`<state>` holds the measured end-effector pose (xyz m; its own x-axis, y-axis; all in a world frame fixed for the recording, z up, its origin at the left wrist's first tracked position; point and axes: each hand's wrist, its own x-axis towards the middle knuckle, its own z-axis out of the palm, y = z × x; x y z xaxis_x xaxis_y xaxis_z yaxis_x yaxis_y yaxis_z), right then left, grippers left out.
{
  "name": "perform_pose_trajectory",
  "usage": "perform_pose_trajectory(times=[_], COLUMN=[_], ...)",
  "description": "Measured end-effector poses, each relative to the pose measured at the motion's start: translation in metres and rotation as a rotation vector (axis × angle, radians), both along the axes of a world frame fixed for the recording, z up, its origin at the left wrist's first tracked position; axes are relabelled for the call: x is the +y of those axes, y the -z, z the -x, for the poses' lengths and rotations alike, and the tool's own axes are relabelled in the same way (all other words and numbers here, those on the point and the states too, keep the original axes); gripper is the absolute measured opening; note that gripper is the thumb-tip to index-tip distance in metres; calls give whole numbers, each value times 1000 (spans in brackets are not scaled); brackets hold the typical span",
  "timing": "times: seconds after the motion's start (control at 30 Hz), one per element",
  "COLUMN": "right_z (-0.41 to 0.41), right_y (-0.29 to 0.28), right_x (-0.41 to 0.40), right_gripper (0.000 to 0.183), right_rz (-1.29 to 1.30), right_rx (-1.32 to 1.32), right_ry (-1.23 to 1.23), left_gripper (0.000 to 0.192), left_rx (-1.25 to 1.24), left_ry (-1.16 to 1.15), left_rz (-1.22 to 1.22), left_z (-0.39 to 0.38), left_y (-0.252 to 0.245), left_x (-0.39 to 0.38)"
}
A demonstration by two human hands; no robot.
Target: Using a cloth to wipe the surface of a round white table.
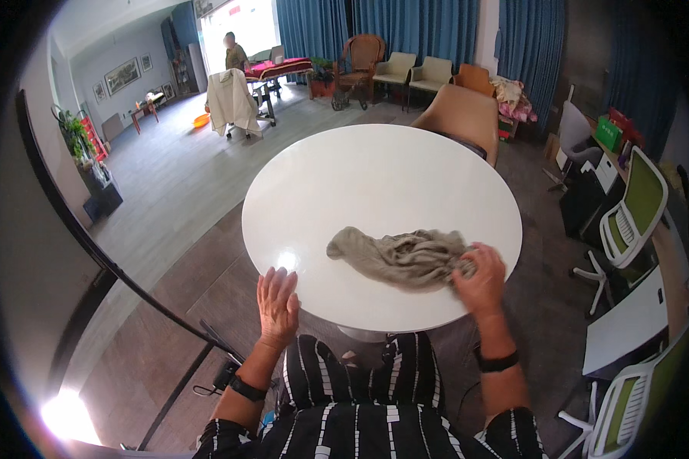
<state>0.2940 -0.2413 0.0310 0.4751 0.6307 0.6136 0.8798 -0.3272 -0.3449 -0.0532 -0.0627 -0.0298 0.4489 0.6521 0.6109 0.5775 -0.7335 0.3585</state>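
Note:
A crumpled grey-brown cloth [399, 258] lies bunched across the near half of a round white table [373, 178]. My right hand [482, 278] grips the cloth's right end, close to the table's right edge; hand and cloth end look slightly blurred. At the near left rim, my left hand [278, 304] rests with its fingertips on the tabletop and holds nothing. Its fingers are extended, with the thumb a little apart. What the cloth may cover is hidden.
A tan chair [462, 117] stands against the table's far right side. Green-backed office chairs [637, 206] and a desk [663, 269] line the right. A chair draped with a pale garment [229, 103] stands far left, near a person [236, 54]. A dark-framed panel [132, 292] rises at left.

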Motion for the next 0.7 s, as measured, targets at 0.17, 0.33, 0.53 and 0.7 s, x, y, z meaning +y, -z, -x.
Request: perform_pose_trajectory(times=[0.17,0.33,0.53,0.7], right_z=[-37,-12,-13,-22], right_y=[-2,4,-20,-13], right_x=[-11,3,8,22], right_gripper=[34,52,63,37], right_rz=[16,58,406,343], right_rx=[-39,-163,-26,-36], right_ry=[258,32,-2,-10], left_gripper=[50,45,46,47], left_rx=[-10,-35,-8,-21], left_ry=[2,23,16,6], left_rz=[-22,-4,-10,-1], left_z=[-3,-1,0,-1], left_y=[-3,0,-1,0], left_x=[-3,-6,-6,-5])
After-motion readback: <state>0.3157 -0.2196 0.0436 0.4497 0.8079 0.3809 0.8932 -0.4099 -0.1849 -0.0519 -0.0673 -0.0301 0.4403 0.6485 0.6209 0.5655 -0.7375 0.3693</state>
